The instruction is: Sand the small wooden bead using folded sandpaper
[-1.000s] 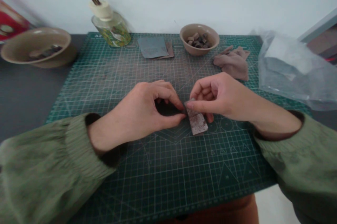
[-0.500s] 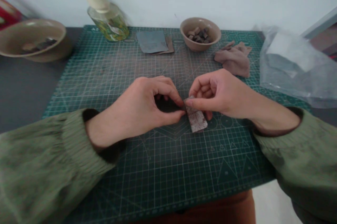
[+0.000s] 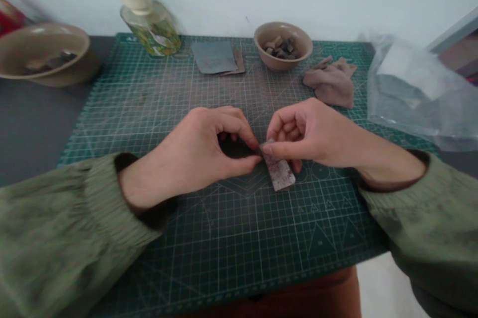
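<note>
Above the middle of the green gridded cutting mat [image 3: 231, 228], my right hand [image 3: 306, 134] pinches a small flat strip [image 3: 281, 173] with a speckled grey-brown face between thumb and fingers. The strip's lower end points down toward the mat's front edge. My left hand [image 3: 209, 151] has its thumb and index fingertips pressed together at the strip's left edge. Whatever lies between those fingertips is too small and hidden to name. Both hands are nearly touching at the strip's upper end.
Behind the hands are grey sheets [image 3: 213, 57], a bowl [image 3: 283, 64] of small dark pieces and a crumpled brown cloth [image 3: 330, 81]. A plastic bag [image 3: 421, 94] lies at right. A reed diffuser bottle [image 3: 151, 24] and a larger bowl [image 3: 80, 66] stand at left.
The strip's lower end has shifted very slightly down and right. Both hands keep nearly the same pose and grip, and the whole view has moved a little.
</note>
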`<state>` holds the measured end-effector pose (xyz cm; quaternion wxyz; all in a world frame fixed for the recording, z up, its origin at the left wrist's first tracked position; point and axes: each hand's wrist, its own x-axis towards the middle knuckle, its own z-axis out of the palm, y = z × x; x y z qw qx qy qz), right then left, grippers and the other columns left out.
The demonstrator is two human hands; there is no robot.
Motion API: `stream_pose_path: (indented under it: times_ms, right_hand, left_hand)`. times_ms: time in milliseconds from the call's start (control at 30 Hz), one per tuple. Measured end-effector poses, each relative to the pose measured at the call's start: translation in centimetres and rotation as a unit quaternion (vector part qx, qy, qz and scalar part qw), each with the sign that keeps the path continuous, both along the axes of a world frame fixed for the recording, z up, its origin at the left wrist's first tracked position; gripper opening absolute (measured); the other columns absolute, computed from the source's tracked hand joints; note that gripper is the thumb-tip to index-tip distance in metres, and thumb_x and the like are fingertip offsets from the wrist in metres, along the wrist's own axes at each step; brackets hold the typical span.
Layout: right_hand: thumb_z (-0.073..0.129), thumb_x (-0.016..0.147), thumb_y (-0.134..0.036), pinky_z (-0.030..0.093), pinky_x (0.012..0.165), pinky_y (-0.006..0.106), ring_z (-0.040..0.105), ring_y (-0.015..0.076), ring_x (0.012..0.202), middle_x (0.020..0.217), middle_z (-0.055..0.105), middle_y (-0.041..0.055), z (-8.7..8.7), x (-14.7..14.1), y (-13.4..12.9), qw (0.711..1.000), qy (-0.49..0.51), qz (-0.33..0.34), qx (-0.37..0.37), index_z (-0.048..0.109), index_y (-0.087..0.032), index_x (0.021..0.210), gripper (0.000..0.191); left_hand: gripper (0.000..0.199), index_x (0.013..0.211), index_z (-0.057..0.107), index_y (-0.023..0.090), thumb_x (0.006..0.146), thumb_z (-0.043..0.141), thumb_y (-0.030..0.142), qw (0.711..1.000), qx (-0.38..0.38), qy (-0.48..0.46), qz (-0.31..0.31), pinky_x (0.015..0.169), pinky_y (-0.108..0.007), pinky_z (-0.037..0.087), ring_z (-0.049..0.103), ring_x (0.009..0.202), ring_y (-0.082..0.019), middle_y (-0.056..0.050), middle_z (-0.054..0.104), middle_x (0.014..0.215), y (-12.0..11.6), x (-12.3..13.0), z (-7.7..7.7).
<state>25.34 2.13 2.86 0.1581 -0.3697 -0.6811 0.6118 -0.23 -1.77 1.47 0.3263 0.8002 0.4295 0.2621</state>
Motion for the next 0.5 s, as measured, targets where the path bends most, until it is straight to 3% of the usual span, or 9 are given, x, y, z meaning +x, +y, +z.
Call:
stream_pose_path:
  times_ms: [500]
  right_hand:
    - [0.102, 0.086, -0.031, 0.051, 0.047, 0.019, 0.072, 0.0127, 0.051, 0.067, 0.081, 0.0007, -0.08, 0.1, 0.13, 1.0, 0.01, -0.003, 0.009, 0.075, -0.017, 0.088, 0.03]
  left_hand:
    - [0.005, 0.095, 0.088, 0.027, 0.091, 0.088, 0.029, 1.0, -0.003, 0.01, -0.003, 0.082, -0.034, 0.055, 0.076, 0.091, -0.019, -0.001, 0.084, 0.101, 0.04, -0.18, -0.05]
